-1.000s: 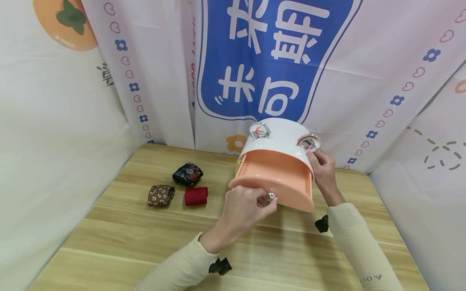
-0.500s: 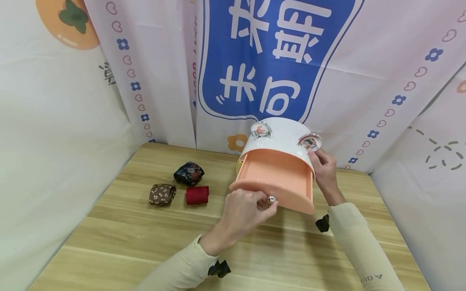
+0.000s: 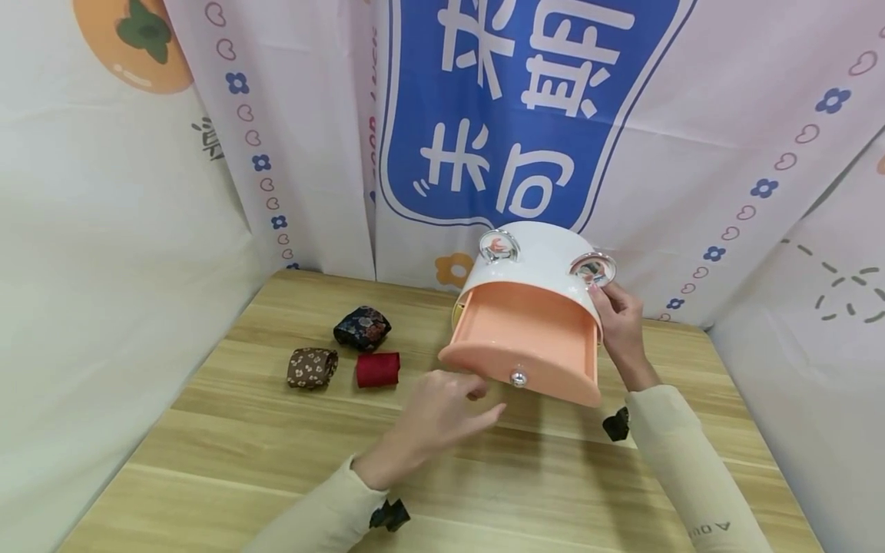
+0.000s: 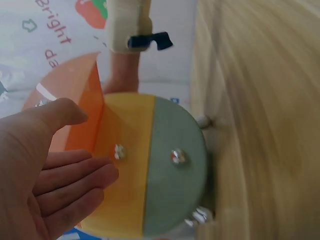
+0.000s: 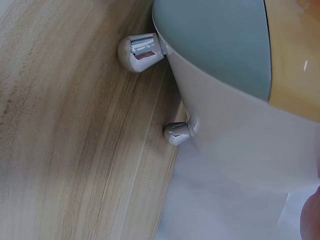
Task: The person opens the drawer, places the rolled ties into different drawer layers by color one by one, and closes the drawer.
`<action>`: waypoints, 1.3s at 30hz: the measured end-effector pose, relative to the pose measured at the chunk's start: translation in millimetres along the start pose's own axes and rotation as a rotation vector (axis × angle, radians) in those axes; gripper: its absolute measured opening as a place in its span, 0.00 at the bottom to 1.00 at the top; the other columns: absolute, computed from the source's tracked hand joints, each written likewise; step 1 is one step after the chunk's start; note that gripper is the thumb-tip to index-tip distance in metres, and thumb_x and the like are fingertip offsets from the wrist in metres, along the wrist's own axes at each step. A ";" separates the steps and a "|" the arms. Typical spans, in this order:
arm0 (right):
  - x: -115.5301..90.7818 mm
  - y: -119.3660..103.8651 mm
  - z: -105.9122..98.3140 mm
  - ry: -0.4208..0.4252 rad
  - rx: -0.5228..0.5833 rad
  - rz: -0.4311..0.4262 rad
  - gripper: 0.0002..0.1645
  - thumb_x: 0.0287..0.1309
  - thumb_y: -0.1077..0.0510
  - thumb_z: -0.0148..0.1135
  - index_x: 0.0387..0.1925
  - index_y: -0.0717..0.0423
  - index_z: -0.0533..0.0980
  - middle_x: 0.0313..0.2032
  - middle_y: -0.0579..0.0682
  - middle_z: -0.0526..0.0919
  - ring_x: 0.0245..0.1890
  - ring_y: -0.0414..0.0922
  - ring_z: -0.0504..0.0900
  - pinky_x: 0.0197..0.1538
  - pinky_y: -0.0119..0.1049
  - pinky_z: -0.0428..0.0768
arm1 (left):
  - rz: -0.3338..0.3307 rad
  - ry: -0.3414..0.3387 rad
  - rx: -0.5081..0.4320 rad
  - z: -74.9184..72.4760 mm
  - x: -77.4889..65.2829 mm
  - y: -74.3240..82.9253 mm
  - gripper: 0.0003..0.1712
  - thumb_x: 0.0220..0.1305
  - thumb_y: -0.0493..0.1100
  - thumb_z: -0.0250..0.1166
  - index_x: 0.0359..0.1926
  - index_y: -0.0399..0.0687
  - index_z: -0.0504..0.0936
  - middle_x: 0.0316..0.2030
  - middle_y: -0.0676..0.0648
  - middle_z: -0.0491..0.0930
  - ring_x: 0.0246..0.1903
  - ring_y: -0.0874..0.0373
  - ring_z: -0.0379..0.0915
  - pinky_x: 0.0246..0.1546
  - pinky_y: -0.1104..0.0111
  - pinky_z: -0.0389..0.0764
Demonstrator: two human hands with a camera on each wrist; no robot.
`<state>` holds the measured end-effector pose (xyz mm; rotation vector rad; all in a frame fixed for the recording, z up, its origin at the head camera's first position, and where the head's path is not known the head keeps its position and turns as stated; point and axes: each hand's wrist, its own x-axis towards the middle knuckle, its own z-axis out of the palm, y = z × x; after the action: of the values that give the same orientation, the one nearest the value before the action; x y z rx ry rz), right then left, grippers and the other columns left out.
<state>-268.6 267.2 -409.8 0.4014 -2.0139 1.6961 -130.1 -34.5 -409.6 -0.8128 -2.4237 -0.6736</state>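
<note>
- Far L, tabletop: brown floral fabric roll (image 3: 312, 368), prob. a necktie, lies near its two companions; I'd call it safe unless a sleeve sweeps it.
- Next R, dark floral roll (image 3: 362, 328), toward the table's rear, w/ red roll (image 3: 378, 369) just in front; a low L-arm swing could knock either.
- L hand (image 3: 439, 415), holding nothing, thumb spread from fingers, hovers just off the silver knob (image 3: 518, 379). From my remote seat the risk is a bump: a knuckle catching the drawer front could shove it in or twist it.
- Ctr-R: white cabinet (image 3: 532, 257), on silver feet (image 5: 142, 51) at table's rear; peach drawer (image 3: 528, 322) pulled well out, yellow drawer (image 4: 132, 175) & gray-green drawer (image 4: 175, 125) below, both shut. I'd watch for fwd tipping if the extended drawer gets pressed, or a drop if pulled farther.
- Far R: R hand (image 3: 620, 315) grips cabinet's upper R side, thumb by the round mirror (image 3: 593, 269); exact finger hold hidden, can't tell. Slack there could let the cabinet skid or pivot.
</note>
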 end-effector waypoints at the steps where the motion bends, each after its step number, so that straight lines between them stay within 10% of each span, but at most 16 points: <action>1: -0.2 0.9 0.0 0.001 -0.001 -0.003 0.20 0.66 0.57 0.55 0.53 0.66 0.78 0.37 0.38 0.85 0.31 0.34 0.80 0.32 0.23 0.80 | -0.003 -0.020 0.019 -0.5 -4.7 -6.0 0.12 0.51 0.58 0.71 0.25 0.58 0.83 0.22 0.61 0.84 0.20 0.72 0.74 0.24 0.80 0.73; 22: 0.9 0.5 0.4 0.007 0.024 0.030 0.20 0.66 0.59 0.55 0.53 0.70 0.76 0.36 0.38 0.84 0.30 0.33 0.80 0.31 0.23 0.80 | -0.252 -0.160 0.180 -54.1 -48.8 -117.4 0.29 0.46 0.58 0.74 0.45 0.44 0.84 0.35 0.47 0.87 0.26 0.59 0.79 0.22 0.69 0.77; 39: 0.0 2.9 0.7 0.016 0.022 -0.004 0.20 0.66 0.58 0.55 0.53 0.69 0.77 0.37 0.38 0.85 0.31 0.33 0.80 0.33 0.22 0.80 | -0.276 -0.358 0.301 -39.6 -48.4 -161.2 0.40 0.41 0.63 0.76 0.50 0.42 0.80 0.39 0.46 0.83 0.29 0.56 0.77 0.24 0.63 0.78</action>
<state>-270.1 267.1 -412.3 0.3978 -1.9832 1.7146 -189.6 -190.3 -455.0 -0.5135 -2.9031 -0.2582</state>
